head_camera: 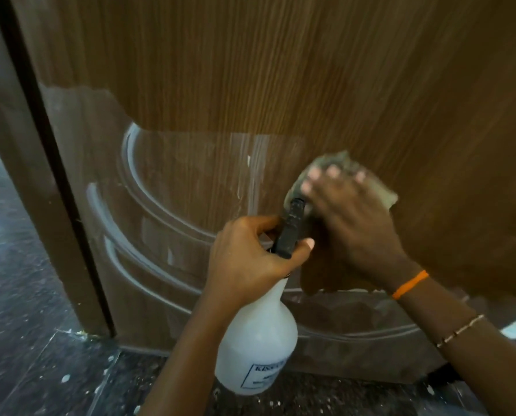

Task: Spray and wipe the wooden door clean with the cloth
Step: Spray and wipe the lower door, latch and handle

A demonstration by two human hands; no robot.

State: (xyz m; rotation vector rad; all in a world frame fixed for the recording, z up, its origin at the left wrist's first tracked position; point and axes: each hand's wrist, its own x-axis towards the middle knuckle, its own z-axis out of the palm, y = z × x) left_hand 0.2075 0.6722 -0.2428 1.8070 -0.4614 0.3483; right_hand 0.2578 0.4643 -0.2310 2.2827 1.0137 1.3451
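- One head-worn view, looking forward and down, close against the lower wooden door (280, 70).
- The frame takes in the door's bottom edge and the dark floor (25, 340) at left.

bare forearms, orange wristband (410, 284) (right), beaded bracelet (460, 330)

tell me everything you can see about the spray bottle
The spray bottle has a white, translucent-looking plastic body with a rounded base narrowing to a neck, and a black trigger head on top. A label with dark print sits low on its side, partly cut off from view. It is held roughly upright, off the floor, nozzle towards the door. The left hand grips its neck and head. The nozzle is close to the cloth.
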